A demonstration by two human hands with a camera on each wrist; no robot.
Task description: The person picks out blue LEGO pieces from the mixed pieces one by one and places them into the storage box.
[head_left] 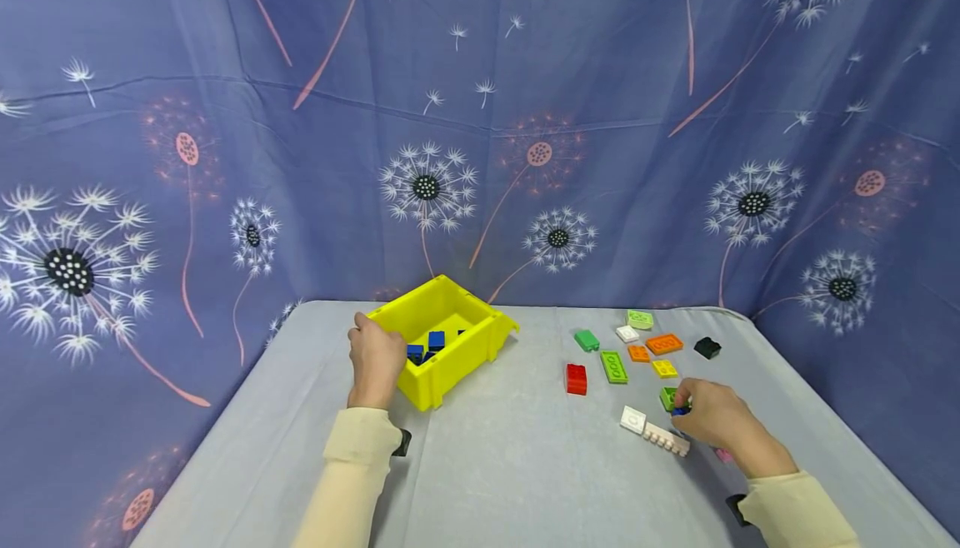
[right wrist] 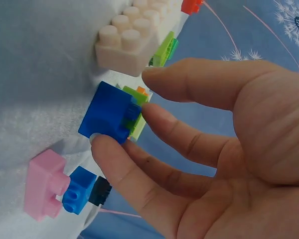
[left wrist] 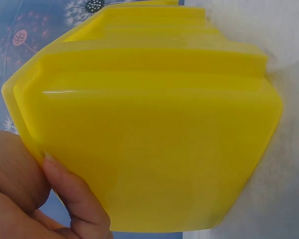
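Observation:
My left hand point(head_left: 375, 361) grips the near-left rim of a yellow plastic bin point(head_left: 468, 365); in the left wrist view the thumb point(left wrist: 72, 191) lies on the bin's outer wall. Several blue blocks point(head_left: 437, 341) are inside the bin. At the right, my right hand point(head_left: 716, 419) is over a blue building block point(right wrist: 104, 112). Its fingertips surround the block and some touch it, while the thumb point(right wrist: 189, 82) appears apart from it. A green block point(head_left: 670, 399) lies just beyond these fingers, and a long cream block point(head_left: 666, 439) lies to their left.
Near the right hand are a pink block point(right wrist: 42, 186), another blue block point(right wrist: 79, 189) and a white block point(head_left: 633, 420). Farther back lie a red block point(head_left: 576, 379), a black block point(head_left: 707, 348), an orange block point(head_left: 664, 344) and several others. A patterned blue curtain point(head_left: 480, 115) stands behind the table.

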